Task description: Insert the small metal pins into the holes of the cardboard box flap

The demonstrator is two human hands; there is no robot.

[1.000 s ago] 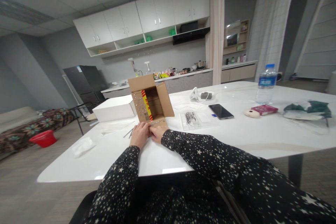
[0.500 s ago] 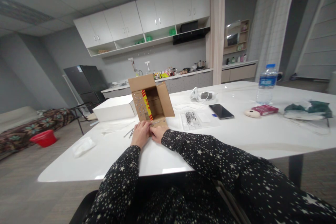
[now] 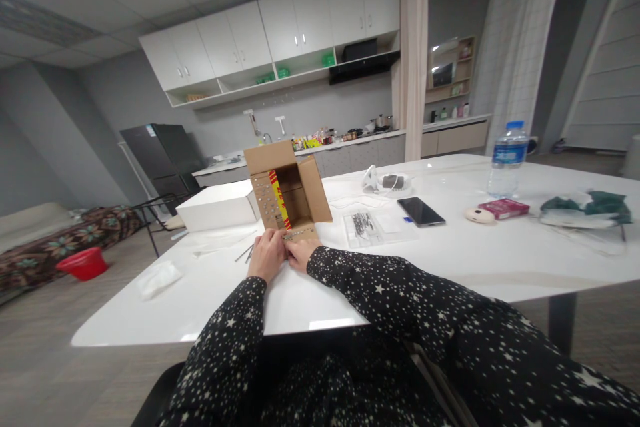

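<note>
An open cardboard box [image 3: 320, 190] stands on the white table, its flaps spread and its inside facing me. Small shiny studs dot its left flap and the near flap, and a yellow and red tape strip [image 3: 280, 200] runs down the left edge. My left hand [image 3: 269, 255] is closed at the near flap's lower left corner. Right beside it, my right hand [image 3: 301, 253] is also closed, its fingers curled against the same flap. Whatever small thing the fingertips may pinch is hidden. Thin metal tools [image 3: 244, 253] lie just left of my left hand.
A white box [image 3: 217, 207] sits left of the cardboard box; crumpled white tissue [image 3: 159, 279] lies nearer. To the right are a clear case of small metal parts [image 3: 364, 227], a black phone [image 3: 421, 211], a dark red box [image 3: 506, 208] and a water bottle [image 3: 507, 160].
</note>
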